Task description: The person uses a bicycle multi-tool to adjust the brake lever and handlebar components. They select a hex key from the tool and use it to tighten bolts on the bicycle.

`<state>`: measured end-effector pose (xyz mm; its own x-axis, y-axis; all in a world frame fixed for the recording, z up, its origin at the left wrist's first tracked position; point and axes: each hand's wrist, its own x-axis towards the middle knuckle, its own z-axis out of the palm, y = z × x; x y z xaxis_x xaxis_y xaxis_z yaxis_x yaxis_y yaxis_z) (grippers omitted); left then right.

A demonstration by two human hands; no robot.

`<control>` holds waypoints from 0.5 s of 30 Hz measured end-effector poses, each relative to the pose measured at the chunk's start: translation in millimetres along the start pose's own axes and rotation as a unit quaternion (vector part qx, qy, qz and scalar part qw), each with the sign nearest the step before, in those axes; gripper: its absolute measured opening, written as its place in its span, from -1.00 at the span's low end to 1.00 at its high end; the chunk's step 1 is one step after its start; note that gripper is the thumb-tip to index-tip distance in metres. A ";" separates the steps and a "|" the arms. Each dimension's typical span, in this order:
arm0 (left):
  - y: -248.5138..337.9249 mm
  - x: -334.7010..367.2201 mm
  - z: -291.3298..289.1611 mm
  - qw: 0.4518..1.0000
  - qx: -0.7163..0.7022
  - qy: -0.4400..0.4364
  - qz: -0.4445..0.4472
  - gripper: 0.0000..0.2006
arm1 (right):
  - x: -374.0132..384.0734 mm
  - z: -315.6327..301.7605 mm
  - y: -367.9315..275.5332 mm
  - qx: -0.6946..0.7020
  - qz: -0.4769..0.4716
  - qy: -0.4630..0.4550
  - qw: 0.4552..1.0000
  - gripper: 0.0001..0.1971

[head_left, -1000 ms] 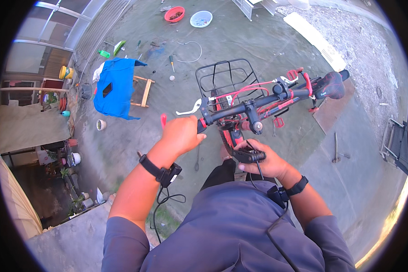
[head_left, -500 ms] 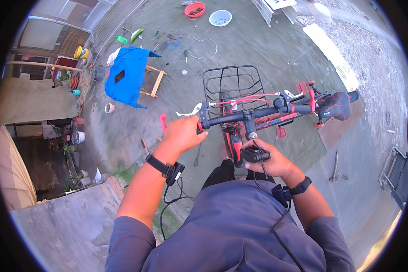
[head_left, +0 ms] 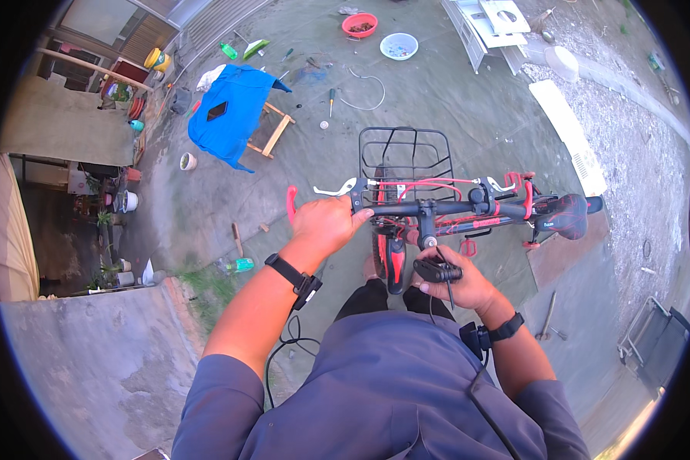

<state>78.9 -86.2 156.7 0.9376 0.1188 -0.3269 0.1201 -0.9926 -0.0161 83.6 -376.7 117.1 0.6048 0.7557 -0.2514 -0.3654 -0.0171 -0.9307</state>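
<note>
A small black and red bicycle [head_left: 483, 222] stands crosswise before me, its saddle [head_left: 566, 217] off to the right. My left hand [head_left: 322, 226] is closed round the left end of the handlebar [head_left: 456, 208], beside a white brake lever [head_left: 333, 189]. The grip is mostly hidden in that hand; its red end [head_left: 292, 203] shows. Nearer my body, my right hand [head_left: 468, 284] holds a small black object with a thin rod [head_left: 437, 270], whose kind I cannot make out. Just beyond it is the handlebar stem [head_left: 427, 226]. A black wire basket [head_left: 406, 129] sits on the far side of the handlebar.
A blue cloth [head_left: 230, 115] with a dark flat object covers a wooden stool [head_left: 272, 142]. Farther off are a screwdriver [head_left: 332, 101], a red basin [head_left: 359, 25] and a white basin [head_left: 399, 47]. A hammer [head_left: 238, 239] lies left; a long tool [head_left: 548, 314] lies right.
The view has shifted, so the ground and its objects appear lower and mostly farther right. Both hands keep their holds on the handlebar and the black object.
</note>
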 end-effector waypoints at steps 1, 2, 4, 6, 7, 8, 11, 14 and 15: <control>1.1 0.3 -0.9 1.000 -0.002 -0.004 -0.005 -0.38 | -1.4 1.4 -0.1 0.005 0.002 0.003 1.000 -0.53; 2.3 0.5 -2.1 1.000 -0.004 -0.008 -0.010 -0.38 | -2.2 2.5 0.0 0.003 0.004 0.003 1.000 -0.53; 2.1 1.2 -2.4 1.000 -0.009 -0.009 -0.014 -0.38 | -3.6 4.5 0.0 0.000 0.008 0.004 1.000 -0.53; 0.9 1.5 -1.5 1.000 -0.017 -0.003 -0.012 -0.39 | -5.1 4.8 2.2 -0.024 -0.006 -0.003 1.000 -0.51; 0.8 2.2 -1.4 1.000 -0.018 -0.003 -0.010 -0.39 | -5.5 4.4 2.2 -0.036 -0.013 -0.005 0.999 -0.50; 0.7 2.8 -1.2 1.000 -0.019 -0.002 -0.008 -0.40 | -5.9 4.7 1.5 -0.037 -0.008 -0.003 0.999 -0.51; 1.1 3.7 -1.0 1.000 -0.011 -0.008 -0.016 -0.41 | -5.6 7.4 -0.4 -0.047 0.005 0.001 0.999 -0.54; 1.0 5.8 -1.1 0.999 -0.007 -0.023 -0.024 -0.40 | -4.1 9.1 -1.5 -0.057 0.013 0.005 0.998 -0.54; 0.9 6.3 -0.5 0.999 -0.006 -0.029 -0.025 -0.40 | -3.6 9.4 1.4 -0.052 0.014 0.003 0.999 -0.54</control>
<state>85.1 -86.4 155.1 0.9098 0.1658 -0.3805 0.1704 -0.9851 -0.0218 74.2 -373.3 119.2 0.5996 0.7502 -0.2788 -0.3070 -0.1062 -0.9458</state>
